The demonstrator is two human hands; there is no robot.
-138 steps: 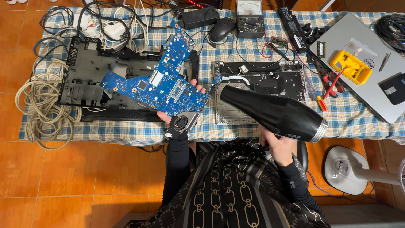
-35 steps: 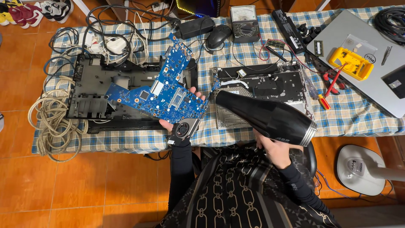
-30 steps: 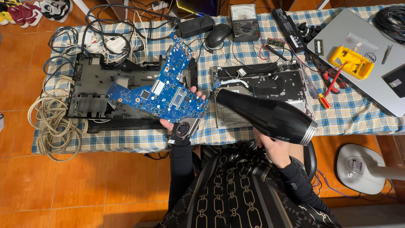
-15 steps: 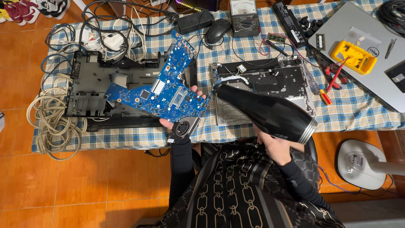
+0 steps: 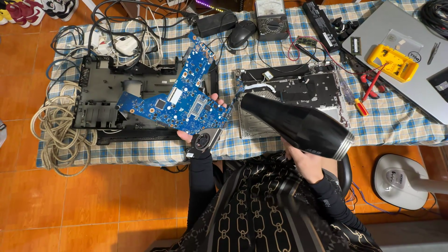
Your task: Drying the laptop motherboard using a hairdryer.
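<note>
Item: blue laptop motherboard [image 5: 179, 105], out of its black base shell [image 5: 112, 100], gripped in my left hand [image 5: 198, 135] above the table [image 5: 396, 121]. My right hand [image 5: 303, 161] grips a black hair dryer [image 5: 298, 125], nozzle just beside the board's right edge; its fan [image 5: 204, 140] remains attached, reassembly not begun

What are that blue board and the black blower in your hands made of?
The blue board looks like rigid laminate with a glossy blue coating, dotted with metal-looking chips and solder points. The blower seems smooth black plastic with a soft sheen; its silver ring could be metal or plated plastic.
</note>
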